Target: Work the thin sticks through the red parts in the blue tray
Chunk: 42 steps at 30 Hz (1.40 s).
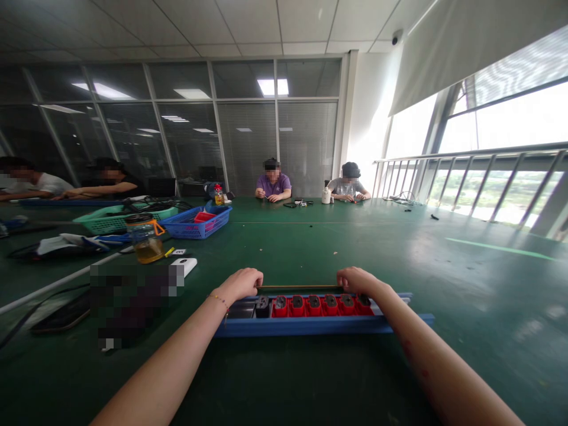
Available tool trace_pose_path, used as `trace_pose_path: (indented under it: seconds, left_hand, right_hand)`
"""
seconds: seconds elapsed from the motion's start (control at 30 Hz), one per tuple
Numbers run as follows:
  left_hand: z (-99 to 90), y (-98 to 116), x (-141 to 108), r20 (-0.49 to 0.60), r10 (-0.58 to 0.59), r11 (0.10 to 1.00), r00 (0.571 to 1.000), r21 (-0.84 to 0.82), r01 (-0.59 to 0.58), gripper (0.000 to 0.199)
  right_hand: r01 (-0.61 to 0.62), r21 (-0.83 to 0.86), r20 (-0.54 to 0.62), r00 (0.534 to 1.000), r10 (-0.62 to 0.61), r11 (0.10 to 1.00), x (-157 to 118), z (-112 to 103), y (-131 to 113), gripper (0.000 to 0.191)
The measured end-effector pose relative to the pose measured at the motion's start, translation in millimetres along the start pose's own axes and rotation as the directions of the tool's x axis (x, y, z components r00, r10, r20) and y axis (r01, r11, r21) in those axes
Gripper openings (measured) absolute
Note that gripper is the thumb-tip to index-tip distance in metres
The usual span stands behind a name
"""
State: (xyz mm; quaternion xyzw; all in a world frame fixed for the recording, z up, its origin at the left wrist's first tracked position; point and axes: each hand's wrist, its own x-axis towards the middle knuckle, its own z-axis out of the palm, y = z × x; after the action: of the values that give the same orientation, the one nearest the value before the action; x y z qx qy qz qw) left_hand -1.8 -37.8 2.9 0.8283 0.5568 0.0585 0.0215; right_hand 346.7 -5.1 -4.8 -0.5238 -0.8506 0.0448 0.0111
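A long blue rail tray (310,326) lies crosswise in front of me on the green table. Several red blocks (314,305) with dark tops stand in a row inside it, and a black block (262,306) is at the row's left end. Behind the row stretches a thin orange-brown strip or cord (299,287). My left hand (244,281), fingers curled, is closed at the strip's left end. At its right end my right hand (355,279) is closed too, above the tray's far edge. The fingertips of both hands are mostly hidden.
To the left are a jar of amber liquid (148,239), a green basket (106,222), a blue basket (195,228), a white device (190,267) and a dark phone (62,313). Several people sit at the table's far side and far left.
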Motion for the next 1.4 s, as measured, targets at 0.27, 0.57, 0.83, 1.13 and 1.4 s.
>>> trace_pose_path:
  seconds: [0.27, 0.57, 0.83, 1.13, 1.4]
  left_hand:
    - [-3.3, 8, -8, -0.214, 0.045, 0.997, 0.976, -0.044, -0.056, 0.021]
    - [-11.1, 25, -11, -0.328, -0.033, 0.971, 0.944, -0.235, -0.048, 0.026]
    - [-18.7, 24, -15, -0.193, -0.038, 0.925, 0.98, -0.377, -0.039, 0.032]
    - [-55.6, 38, -25, -0.075, -0.082, 0.883, 0.994, -0.468, 0.038, 0.049]
    - [-72.3, 49, -40, -0.004, -0.016, 0.888, 1.0, -0.46, 0.012, 0.042]
  right_hand:
    - [-0.003, 0.082, -0.197, 0.98, 0.019, 0.997, -9, -5, 2, 0.017]
    - [0.001, 0.411, -0.436, 0.878, 0.196, 0.912, -12, -20, 9, 0.021]
    - [0.101, 0.52, -0.213, 0.977, 0.015, 0.848, -35, -46, 0, 0.036]
    - [0.044, 0.528, 0.126, 0.984, -0.129, 0.848, -67, -81, 6, 0.045]
    - [0.076, 0.496, 0.279, 0.929, -0.241, 0.865, -81, -92, 1, 0.045]
